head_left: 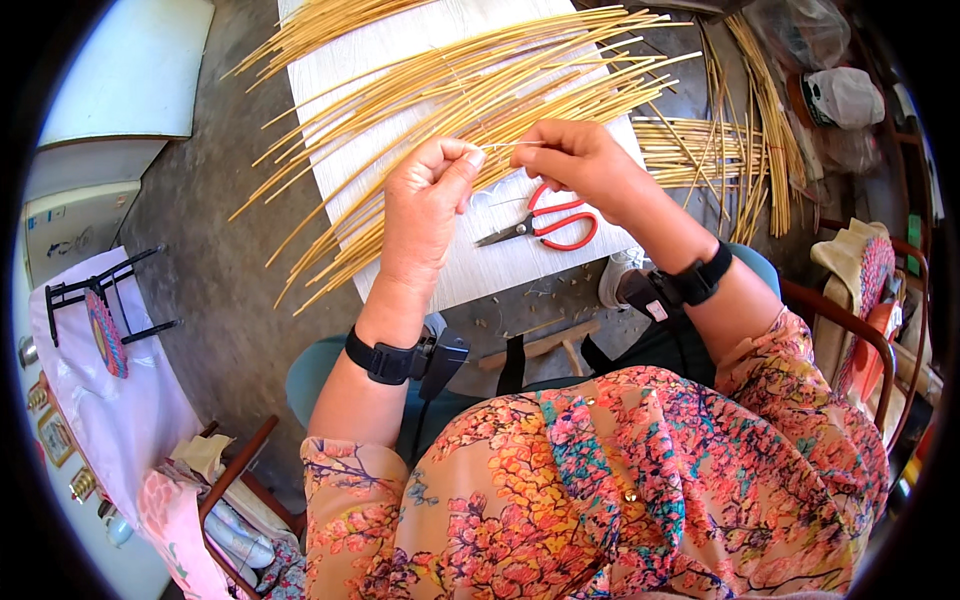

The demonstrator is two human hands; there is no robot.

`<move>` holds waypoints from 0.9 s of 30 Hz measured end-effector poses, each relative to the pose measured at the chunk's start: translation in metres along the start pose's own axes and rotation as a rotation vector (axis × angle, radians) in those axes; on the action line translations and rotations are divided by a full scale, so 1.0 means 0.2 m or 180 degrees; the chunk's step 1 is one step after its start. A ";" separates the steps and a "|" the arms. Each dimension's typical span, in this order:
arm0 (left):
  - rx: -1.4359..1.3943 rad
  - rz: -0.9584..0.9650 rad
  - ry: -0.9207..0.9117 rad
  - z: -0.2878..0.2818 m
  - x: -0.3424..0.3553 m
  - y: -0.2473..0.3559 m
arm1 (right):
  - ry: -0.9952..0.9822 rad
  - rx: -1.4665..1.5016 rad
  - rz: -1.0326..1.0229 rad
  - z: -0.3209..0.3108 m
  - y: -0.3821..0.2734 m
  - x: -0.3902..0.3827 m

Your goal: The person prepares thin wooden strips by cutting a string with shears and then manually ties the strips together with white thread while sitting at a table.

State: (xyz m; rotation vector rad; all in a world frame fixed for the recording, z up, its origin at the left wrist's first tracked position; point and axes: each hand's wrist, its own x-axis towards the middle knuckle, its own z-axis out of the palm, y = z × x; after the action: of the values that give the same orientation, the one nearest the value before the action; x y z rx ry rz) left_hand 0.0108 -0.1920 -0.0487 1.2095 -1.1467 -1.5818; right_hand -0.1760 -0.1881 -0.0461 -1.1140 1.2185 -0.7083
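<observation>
Between both hands runs a thin white thread [502, 146], pulled nearly straight above the near edge of a mat of long yellow stalks [340, 225]. One end is pinched between thumb and forefinger of my left hand [430, 190]. My right hand [580, 165] is closed on the other side of it, knuckles up. A line of thread crosses the stalks, binding them side by side on the white table [450, 270]. Just below my right hand lie scissors [540, 228] with red handles, their dark blades pointing left.
More stalks [340, 30] lie at the table's far end, and bundles [700, 155] rest beyond its right side. A wooden armchair [850, 330] stands at right, another chair [235, 480] at lower left. A white cabinet [120, 80] is at upper left.
</observation>
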 end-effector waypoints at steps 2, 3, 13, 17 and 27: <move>-0.0099 -0.0143 0.0078 -0.02 0.01 0.01 | -0.0204 -0.0126 -0.0716 0.00 -0.16 -0.11; -0.0140 -0.0237 0.0116 -0.03 0.01 0.02 | -0.0506 -0.0023 -0.0919 0.00 -0.28 -0.19; -0.0192 -0.0371 0.0099 -0.03 0.00 0.02 | -0.1476 0.0300 -0.1958 -0.08 -0.36 -0.31; -0.0074 -0.0372 0.0108 -0.01 0.00 0.04 | 0.0427 -0.1333 -0.0691 -0.09 -0.10 -0.14; -0.0119 -0.0298 0.0009 -0.03 0.01 0.03 | -0.0084 -0.0289 -0.0316 -0.02 0.03 -0.02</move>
State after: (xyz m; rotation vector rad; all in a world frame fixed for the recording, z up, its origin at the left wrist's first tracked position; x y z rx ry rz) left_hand 0.0169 -0.1966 -0.0438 1.2564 -1.0676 -1.6634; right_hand -0.1821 -0.1847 -0.0502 -1.2625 1.1891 -0.7171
